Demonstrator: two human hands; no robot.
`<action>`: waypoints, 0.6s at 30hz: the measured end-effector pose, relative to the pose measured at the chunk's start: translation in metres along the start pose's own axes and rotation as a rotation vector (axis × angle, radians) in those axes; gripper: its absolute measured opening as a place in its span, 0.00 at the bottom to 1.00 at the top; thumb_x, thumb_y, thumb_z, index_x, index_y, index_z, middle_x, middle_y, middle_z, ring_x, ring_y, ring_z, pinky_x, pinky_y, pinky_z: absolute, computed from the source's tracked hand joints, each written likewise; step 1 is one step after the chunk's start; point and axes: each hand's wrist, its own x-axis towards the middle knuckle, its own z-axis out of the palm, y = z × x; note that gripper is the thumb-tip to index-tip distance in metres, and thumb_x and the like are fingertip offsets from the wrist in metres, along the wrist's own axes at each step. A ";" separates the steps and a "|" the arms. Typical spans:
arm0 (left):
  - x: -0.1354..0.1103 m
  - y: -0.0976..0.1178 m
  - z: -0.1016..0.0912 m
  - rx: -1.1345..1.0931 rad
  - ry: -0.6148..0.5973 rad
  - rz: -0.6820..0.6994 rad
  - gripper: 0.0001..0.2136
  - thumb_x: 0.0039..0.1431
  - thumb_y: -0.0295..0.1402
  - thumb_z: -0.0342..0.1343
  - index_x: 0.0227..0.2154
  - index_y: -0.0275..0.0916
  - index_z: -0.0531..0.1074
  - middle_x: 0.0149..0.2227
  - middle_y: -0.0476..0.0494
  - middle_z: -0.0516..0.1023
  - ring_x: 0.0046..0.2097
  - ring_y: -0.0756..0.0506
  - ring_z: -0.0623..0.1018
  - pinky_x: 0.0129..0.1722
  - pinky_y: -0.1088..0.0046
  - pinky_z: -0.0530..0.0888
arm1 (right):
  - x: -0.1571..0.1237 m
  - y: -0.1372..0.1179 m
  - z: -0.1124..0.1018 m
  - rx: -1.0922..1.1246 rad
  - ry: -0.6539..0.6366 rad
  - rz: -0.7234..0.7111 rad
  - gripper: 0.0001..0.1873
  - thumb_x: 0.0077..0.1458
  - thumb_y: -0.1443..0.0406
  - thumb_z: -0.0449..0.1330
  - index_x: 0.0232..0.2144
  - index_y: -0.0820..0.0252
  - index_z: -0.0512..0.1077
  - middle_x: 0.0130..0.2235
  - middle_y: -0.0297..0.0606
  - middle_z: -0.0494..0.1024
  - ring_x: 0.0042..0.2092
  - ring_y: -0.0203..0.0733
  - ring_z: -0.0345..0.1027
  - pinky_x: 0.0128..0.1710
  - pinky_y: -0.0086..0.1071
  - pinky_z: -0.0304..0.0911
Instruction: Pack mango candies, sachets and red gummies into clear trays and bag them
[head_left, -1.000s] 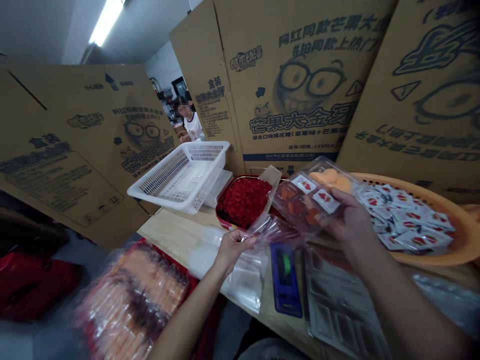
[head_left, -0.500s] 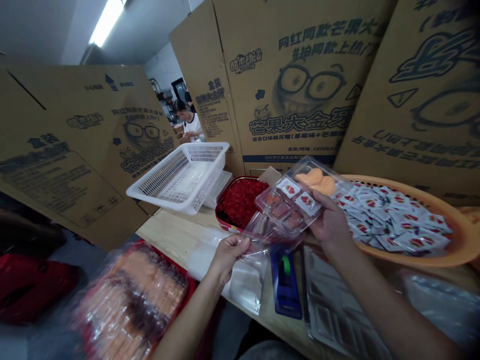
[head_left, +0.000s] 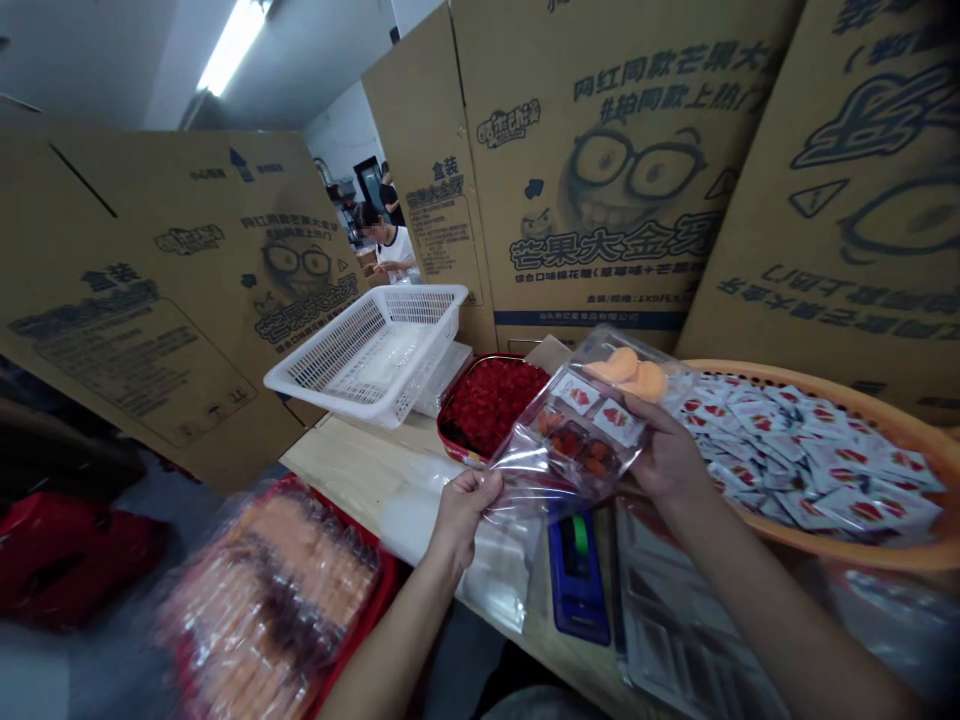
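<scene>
My right hand point(head_left: 671, 450) grips the right side of a clear compartment tray point(head_left: 589, 455). It holds orange pieces point(head_left: 630, 370), white printed sachets point(head_left: 576, 394) and small red bits. Clear film wraps around the tray, a loose bag end point(head_left: 529, 475) trailing to the left. That end is pinched between the thumb and fingers of my left hand point(head_left: 461, 510). Below the tray lies a blue tape dispenser point(head_left: 577, 590) with a green roll. Flat clear bags point(head_left: 495, 580) are under my left hand.
A white basket point(head_left: 337, 395) and a tin of red bits point(head_left: 491, 400) stand behind. An orange basket point(head_left: 919, 440) of sachets is at right, near empty trays point(head_left: 675, 640). Orange pieces in plastic point(head_left: 300, 570) fill a red crate at lower left. Cardboard boxes point(head_left: 630, 270) wall the back; a person point(head_left: 394, 245) works beyond.
My left hand has drawn the bag end out smoother and tauter. The tray has tilted slightly, and its red bits show more clearly. The view has shifted a little.
</scene>
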 end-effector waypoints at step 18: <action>0.015 0.049 -0.002 0.006 -0.565 -0.340 0.17 0.48 0.44 0.62 0.34 0.34 0.72 0.33 0.37 0.80 0.32 0.42 0.80 0.28 0.71 0.74 | -0.006 -0.012 0.034 -0.263 -0.099 0.348 0.12 0.56 0.71 0.52 0.36 0.65 0.75 0.33 0.41 0.81 0.31 0.40 0.75 0.35 0.30 0.72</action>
